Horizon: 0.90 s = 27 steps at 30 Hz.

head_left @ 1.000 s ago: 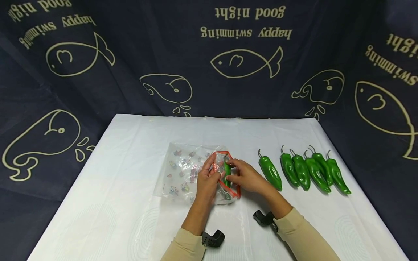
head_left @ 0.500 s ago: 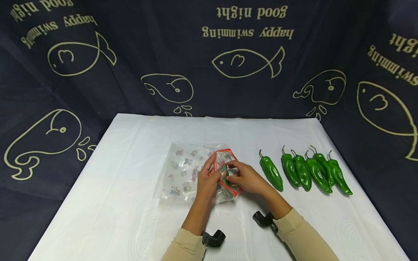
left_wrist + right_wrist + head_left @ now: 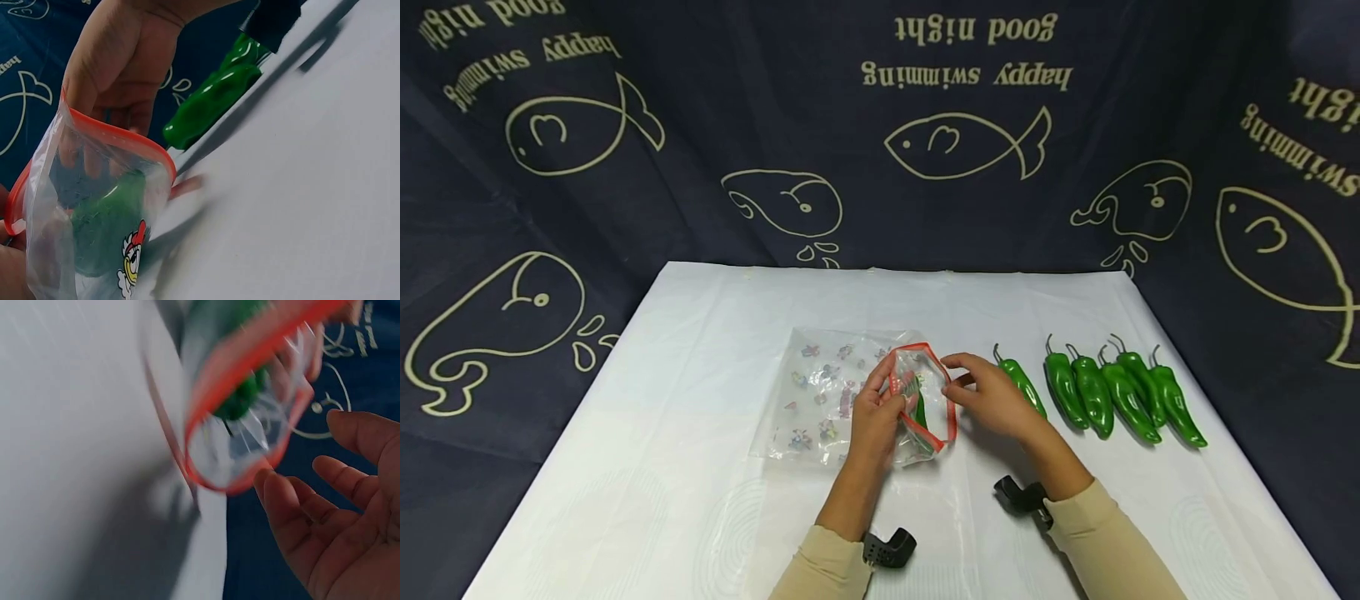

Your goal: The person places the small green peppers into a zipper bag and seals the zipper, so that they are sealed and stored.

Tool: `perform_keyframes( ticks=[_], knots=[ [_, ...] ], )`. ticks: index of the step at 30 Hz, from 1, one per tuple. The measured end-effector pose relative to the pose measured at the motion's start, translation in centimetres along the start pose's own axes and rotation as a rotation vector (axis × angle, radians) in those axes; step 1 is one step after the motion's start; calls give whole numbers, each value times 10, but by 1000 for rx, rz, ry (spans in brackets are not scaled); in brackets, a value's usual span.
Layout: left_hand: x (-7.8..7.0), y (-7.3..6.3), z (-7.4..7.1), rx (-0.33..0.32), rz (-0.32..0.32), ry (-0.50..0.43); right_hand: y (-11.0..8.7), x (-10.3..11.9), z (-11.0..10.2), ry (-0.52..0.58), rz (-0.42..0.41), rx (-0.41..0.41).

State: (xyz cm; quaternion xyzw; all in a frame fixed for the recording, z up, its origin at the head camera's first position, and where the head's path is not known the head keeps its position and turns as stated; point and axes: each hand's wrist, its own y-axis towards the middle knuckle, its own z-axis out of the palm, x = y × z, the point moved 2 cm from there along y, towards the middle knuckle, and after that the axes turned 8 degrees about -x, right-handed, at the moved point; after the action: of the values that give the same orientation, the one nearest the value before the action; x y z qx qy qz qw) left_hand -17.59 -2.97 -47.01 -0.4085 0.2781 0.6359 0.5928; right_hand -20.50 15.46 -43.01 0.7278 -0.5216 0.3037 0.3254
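A clear zip-top plastic bag [image 3: 820, 400] with a red rim and small cartoon prints lies on the table, its mouth facing right and spread apart. My left hand [image 3: 874, 417] grips the near side of that mouth, thumb inside. Within the bag is a green pepper [image 3: 921, 412], also visible through the plastic in the left wrist view. Just right of the red rim, my right hand [image 3: 996, 398] has loosely bent fingers and holds nothing. Its fingertips come right up to the rim in the right wrist view. A loose green pepper [image 3: 1021, 383] is partly hidden behind this hand.
Several more green peppers [image 3: 1093, 396] lie in a group on the right of the white-covered table [image 3: 700, 333]. A dark blue curtain [image 3: 865, 225] with fish drawings hangs behind it. Black wrist-worn devices [image 3: 889, 548] are on both forearms.
My right hand has let go of the pepper and drawn back to the right, out of the bag. The pepper has slid deeper inside. My left hand keeps its grip on the bag.
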Motion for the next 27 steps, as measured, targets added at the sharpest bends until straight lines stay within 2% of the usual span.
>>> perform_keyframes(
  ticks=[7,11,19,27],
  knots=[
    [-2,-1,1,-19,3,24,0,-11,-29,-116,-31,-80],
    [-2,1,-1,-8,17,29,-2,-19,-45,-179,-32,-102],
    [-3,2,-4,-6,39,46,-6,-36,-65,-268,46,-52],
    [-3,4,-4,13,53,63,-8,-48,-69,-352,77,-4]
  ],
)
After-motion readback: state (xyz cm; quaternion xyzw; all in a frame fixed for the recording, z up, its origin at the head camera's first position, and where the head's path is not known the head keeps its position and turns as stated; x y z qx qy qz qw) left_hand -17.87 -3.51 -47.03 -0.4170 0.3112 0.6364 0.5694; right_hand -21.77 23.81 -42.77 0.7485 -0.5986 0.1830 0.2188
